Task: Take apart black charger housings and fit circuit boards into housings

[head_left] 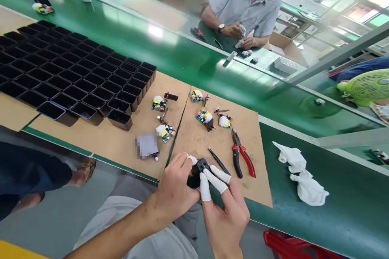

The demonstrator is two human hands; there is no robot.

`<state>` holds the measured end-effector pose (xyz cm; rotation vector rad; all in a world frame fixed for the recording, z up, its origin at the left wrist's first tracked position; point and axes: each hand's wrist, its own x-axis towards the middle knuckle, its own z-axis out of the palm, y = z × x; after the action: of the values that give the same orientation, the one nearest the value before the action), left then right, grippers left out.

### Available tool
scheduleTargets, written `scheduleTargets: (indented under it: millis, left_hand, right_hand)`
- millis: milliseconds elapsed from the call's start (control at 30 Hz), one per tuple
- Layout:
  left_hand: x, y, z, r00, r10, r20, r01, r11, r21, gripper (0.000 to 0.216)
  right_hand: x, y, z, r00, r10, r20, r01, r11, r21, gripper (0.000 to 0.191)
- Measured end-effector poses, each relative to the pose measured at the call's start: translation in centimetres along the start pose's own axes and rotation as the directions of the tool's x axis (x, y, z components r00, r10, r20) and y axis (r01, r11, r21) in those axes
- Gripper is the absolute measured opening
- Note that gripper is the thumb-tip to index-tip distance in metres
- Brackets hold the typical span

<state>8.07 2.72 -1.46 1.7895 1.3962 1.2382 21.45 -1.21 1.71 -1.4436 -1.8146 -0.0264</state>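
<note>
Between my two hands, at the near edge of the cardboard, is a small black plastic case (201,166). My left hand (176,182) grips its left side, with white finger cots on some fingertips. The fingers of my right hand (226,200), also in white cots, press on its top and right side. Just beyond lie black tweezers (218,160) and red-and-black long-nose pliers (241,153). Several small circuit boards with white and yellow parts, such as one board (204,118), lie farther up. What is inside the case is hidden.
Many open black cases (82,83) stand in rows at the left. White cloth gloves (304,174) lie on the green bench at the right. Across the bench, behind a clear panel, a person in a grey shirt (243,12) works with both hands. A green fan (369,87) stands at the right.
</note>
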Motion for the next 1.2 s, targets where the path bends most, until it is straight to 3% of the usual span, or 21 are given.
scheduleTargets:
  millis: [133,233,333,433,567,700,867,1033,1200]
  left_hand:
    - [-0.1,-0.1,0.0,1.000,0.004,0.003,-0.004,1.000,-0.001,0.040]
    - [-0.1,-0.3,0.0,1.000,0.012,0.012,-0.012,1.000,-0.006,0.040]
    - [-0.1,-0.4,-0.1,1.000,0.011,0.025,-0.011,1.000,-0.015,0.039]
    - [-0.1,-0.5,-0.6,0.999,0.007,0.053,-0.005,0.999,-0.032,0.040]
    - [-0.7,-0.9,-2.7,0.996,-0.007,0.087,0.013,0.997,-0.070,0.051]
    - [-1.9,-1.9,-4.5,1.000,0.004,0.021,-0.003,0.998,-0.063,0.048]
    - [-2.2,-2.4,-4.3,0.994,0.103,-0.028,-0.103,0.995,-0.007,0.036]
    - [-2.1,-2.4,-4.1,0.988,0.144,-0.054,-0.144,0.990,-0.003,0.027]
    - [-2.2,-2.5,-4.2,0.986,0.158,-0.060,-0.158,0.987,0.012,0.024]
  right_hand:
    - [0.1,0.4,-0.4,0.997,-0.071,0.029,0.072,0.997,-0.021,0.020]
    - [0.4,1.3,-1.5,0.975,-0.149,0.166,0.154,0.988,-0.019,0.012]
    - [0.9,1.9,-2.4,0.951,-0.128,0.281,0.131,0.991,0.007,0.015]
    - [1.5,2.2,-3.0,0.944,-0.113,0.310,0.100,0.993,0.058,0.021]
    - [1.9,2.1,-3.1,0.965,-0.119,0.234,0.107,0.992,0.063,0.023]
    - [1.5,2.4,-1.8,0.984,-0.135,0.115,0.129,0.990,0.063,0.023]
    - [0.7,3.0,-0.2,0.989,-0.110,0.102,0.105,0.993,0.054,0.023]
    - [0.1,3.3,0.6,0.997,-0.081,0.005,0.081,0.996,0.024,0.027]
    - [0.6,2.4,1.0,0.999,0.042,-0.024,-0.039,0.995,0.088,0.024]
